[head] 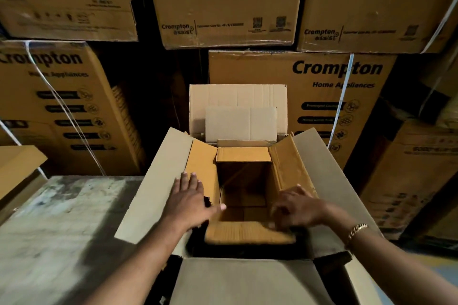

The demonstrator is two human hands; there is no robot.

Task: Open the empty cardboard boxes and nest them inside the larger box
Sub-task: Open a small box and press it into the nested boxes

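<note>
Dim rm, Crompton cartons (309, 96) stacked behind, worn grey surface (62, 218).

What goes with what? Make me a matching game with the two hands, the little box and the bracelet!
Things:
1. left hand
2. right hand
3. little box
4. bracelet

Places or states:
a. inside the big box
b. on the right wrist
c. flat on the left flaps
d. fingers curled at the little box's near corner

Pairs: 1-c, 2-d, 3-a, 4-b.
</note>
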